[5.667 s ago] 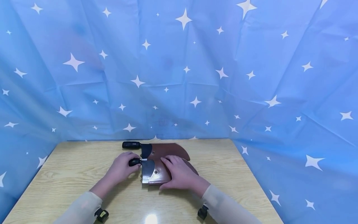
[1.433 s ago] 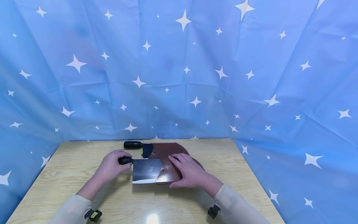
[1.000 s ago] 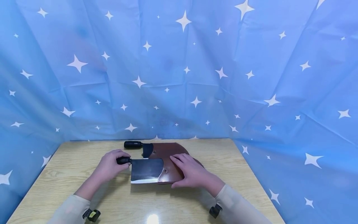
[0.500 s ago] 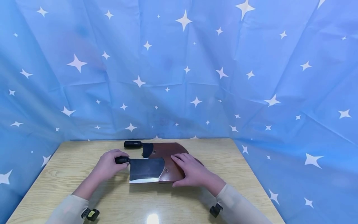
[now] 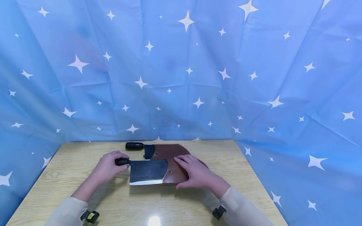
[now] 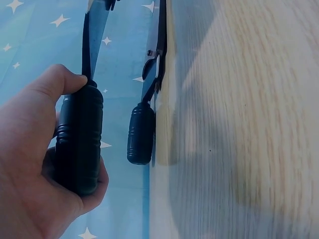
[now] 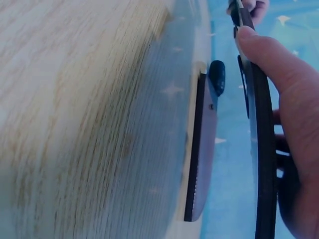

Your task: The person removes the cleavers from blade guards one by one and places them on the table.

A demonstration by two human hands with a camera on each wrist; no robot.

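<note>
My left hand (image 5: 108,166) grips the black ribbed handle (image 6: 79,134) of a cleaver, thumb near the blade end. About half of its dark, broad blade (image 5: 148,171) shows, with a bright edge toward me. A brown leather sheath (image 5: 176,174) covers the remainder. My right hand (image 5: 195,172) holds this sheath, thumb on the near edge and fingers across the top; in the right wrist view the thumb (image 7: 271,57) lies on the sheath's dark edge. Both wrist views show this cleaver and sheath raised off the table.
Behind lies a second cleaver, its black handle (image 5: 134,146) pointing left and its blade inside another brown sheath (image 5: 169,150), partly overlapped by the near one. The wooden table (image 5: 226,201) ends at a blue star-printed curtain (image 5: 181,78).
Since the earliest frame, the left hand has moved left, drawing the cleaver partway out of its sheath. The right hand has shifted slightly right with the sheath. The rear cleaver stays put.
</note>
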